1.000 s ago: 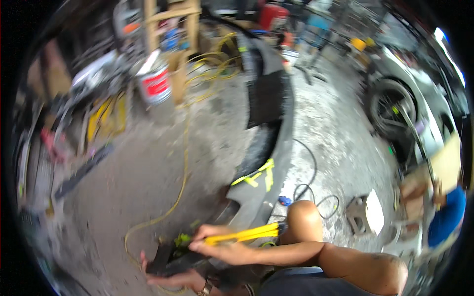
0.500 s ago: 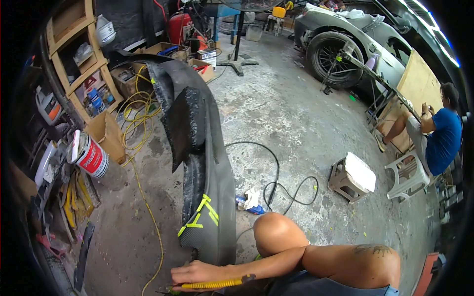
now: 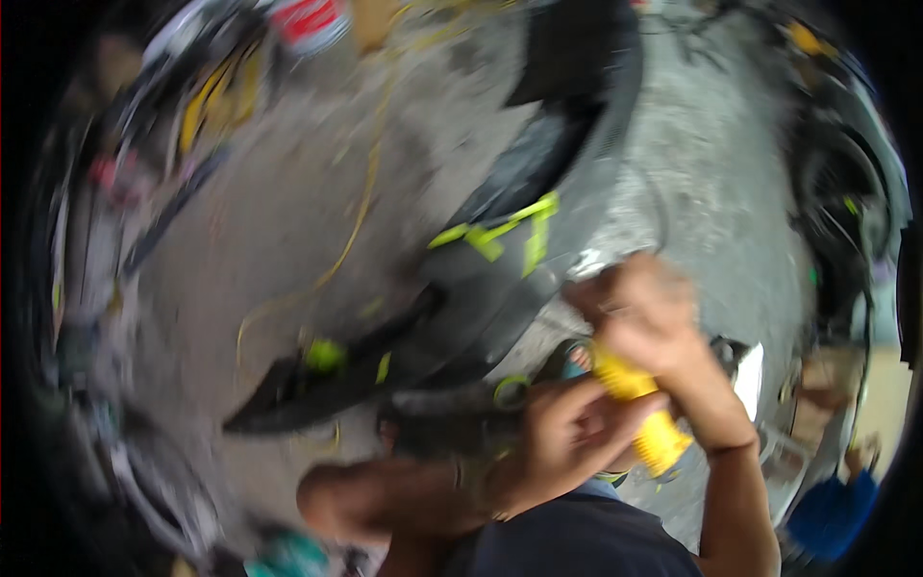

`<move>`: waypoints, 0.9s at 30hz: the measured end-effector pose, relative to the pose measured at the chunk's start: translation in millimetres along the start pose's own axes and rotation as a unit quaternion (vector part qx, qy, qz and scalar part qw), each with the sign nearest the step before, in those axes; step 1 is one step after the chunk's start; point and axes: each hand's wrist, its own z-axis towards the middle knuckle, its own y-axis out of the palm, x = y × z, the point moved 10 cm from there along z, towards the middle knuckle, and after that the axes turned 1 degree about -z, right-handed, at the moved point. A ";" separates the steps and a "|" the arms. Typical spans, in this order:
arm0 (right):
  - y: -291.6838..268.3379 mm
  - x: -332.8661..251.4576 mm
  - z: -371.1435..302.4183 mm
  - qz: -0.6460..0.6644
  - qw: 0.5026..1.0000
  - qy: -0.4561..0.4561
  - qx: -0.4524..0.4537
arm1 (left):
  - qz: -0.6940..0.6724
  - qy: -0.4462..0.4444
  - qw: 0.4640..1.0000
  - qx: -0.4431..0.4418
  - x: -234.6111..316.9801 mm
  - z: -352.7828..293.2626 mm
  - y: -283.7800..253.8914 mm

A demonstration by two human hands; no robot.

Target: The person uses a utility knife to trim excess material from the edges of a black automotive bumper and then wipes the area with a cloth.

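A yellow ribbed, tube-like thing [image 3: 661, 444] lies between my hands, blurred by motion; its exact kind I cannot make out. My right hand [image 3: 646, 313] is closed around its upper end. My left hand [image 3: 569, 433] is lower down, its fingers bent against the ribbed side. Just left of both hands is a long, curved dark car bumper [image 3: 500, 313], resting on the floor. Yellow-green strips of masking tape [image 3: 538, 236] cross its middle. Something bright green [image 3: 325, 355] shows at the bumper's near left end.
A yellow cable [image 3: 370, 192] runs along the floor on the left. A red and white bucket [image 3: 312, 24] and scrap parts [image 3: 207, 106] stand at the far left. On the right are a car wheel [image 3: 841, 183] and a seated person in blue [image 3: 835, 514].
The view has swung down and left, so the bumper now lies diagonally. Both hands are now in view at the yellow ribbed thing, which has come to the right of the bumper.
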 end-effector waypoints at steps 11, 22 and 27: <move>-40.8 80.4 -128.3 0.149 0.867 0.407 0.245 | 0.117 0.141 0.979 0.089 -28.8 14.4 17.4; -29.4 93.5 -136.4 0.314 0.812 0.458 0.180 | 0.276 0.207 0.938 0.012 -32.8 17.0 38.3; -56.7 149.0 -188.0 0.273 0.770 0.495 0.297 | 0.194 0.089 0.977 -0.025 -86.6 -10.1 15.9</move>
